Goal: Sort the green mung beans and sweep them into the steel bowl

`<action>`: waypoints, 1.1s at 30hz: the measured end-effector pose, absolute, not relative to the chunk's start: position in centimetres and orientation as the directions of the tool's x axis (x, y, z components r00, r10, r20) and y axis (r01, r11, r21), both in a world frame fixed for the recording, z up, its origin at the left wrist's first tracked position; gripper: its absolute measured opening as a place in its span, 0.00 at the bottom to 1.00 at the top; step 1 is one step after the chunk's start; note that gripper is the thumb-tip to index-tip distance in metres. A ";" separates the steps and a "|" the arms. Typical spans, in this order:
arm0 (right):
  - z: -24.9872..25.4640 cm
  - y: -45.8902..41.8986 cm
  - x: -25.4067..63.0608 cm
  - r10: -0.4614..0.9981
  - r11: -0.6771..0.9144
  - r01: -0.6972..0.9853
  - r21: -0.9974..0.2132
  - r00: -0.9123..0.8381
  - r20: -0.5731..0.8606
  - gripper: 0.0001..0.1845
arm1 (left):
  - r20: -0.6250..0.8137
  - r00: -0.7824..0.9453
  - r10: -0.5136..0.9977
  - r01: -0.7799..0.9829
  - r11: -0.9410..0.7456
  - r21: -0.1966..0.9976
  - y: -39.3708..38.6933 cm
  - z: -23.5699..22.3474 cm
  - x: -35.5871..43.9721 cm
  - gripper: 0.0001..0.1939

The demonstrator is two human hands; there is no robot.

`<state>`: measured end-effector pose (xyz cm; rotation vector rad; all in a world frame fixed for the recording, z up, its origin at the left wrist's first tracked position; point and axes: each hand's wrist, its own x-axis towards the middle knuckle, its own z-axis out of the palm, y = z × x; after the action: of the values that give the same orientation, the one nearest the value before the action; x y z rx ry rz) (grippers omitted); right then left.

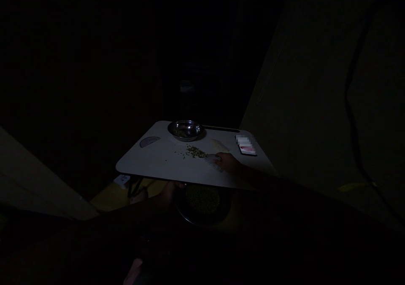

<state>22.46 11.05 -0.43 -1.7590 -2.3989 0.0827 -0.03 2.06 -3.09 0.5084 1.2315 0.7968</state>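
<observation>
Two bare hands around a white, round-cornered rectangular table (152, 162), and man, it's dark in here. The right hand (226, 162) reaches in from the near right and has a clear, flat, plastic-looking piece with faint markings (212, 162) pinched between thumb and fingers. That piece is down at the tabletop, right of the middle, with its left end just about at a loose scatter of small green grains (195, 151). Best I can make out, its long axis slants from far left to near right; it's too dim to tell which side is the straight one.

Left hand (171, 190) is low at the near edge of the table, by the rim of a wide, round, dark metal pan (190, 220) that sits lower than the tabletop and holds a heap of green grains (203, 198). Can't tell if those fingers are gripping the rim or only resting there, too much shadow.

Rest of the tabletop: a shiny round steel bowl (190, 138) at the far side, some grains in it, and left of that a clear half-round protractor-like piece (149, 141) lying flat, straight edge facing near right, curve facing far left. Just beyond the right hand there's a pale, faint patch (220, 145), no clue what it's made of. Far right, a black-edged phone with a lit screen (246, 145).
</observation>
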 end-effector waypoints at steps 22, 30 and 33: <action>0.1 10.5 22.3 0.950 0.308 0.942 -0.135 -0.298 0.092 0.19 | -0.630 0.163 0.759 -0.259 0.649 0.715 2.1 -3.1 -0.2 0.04; 0.2 9.7 22.1 0.948 0.314 0.933 -0.179 -0.296 0.119 0.20 | -0.653 0.188 0.733 -0.278 0.678 0.681 1.7 -2.2 0.0 0.03; 0.3 8.9 21.7 0.938 0.337 0.919 -0.203 -0.310 0.154 0.21 | -0.670 0.189 0.717 -0.255 0.695 0.672 1.7 -2.2 0.0 0.03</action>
<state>21.72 8.91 0.30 -1.6759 -2.3596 0.1123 0.02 1.66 -2.16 0.4643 1.1966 0.7190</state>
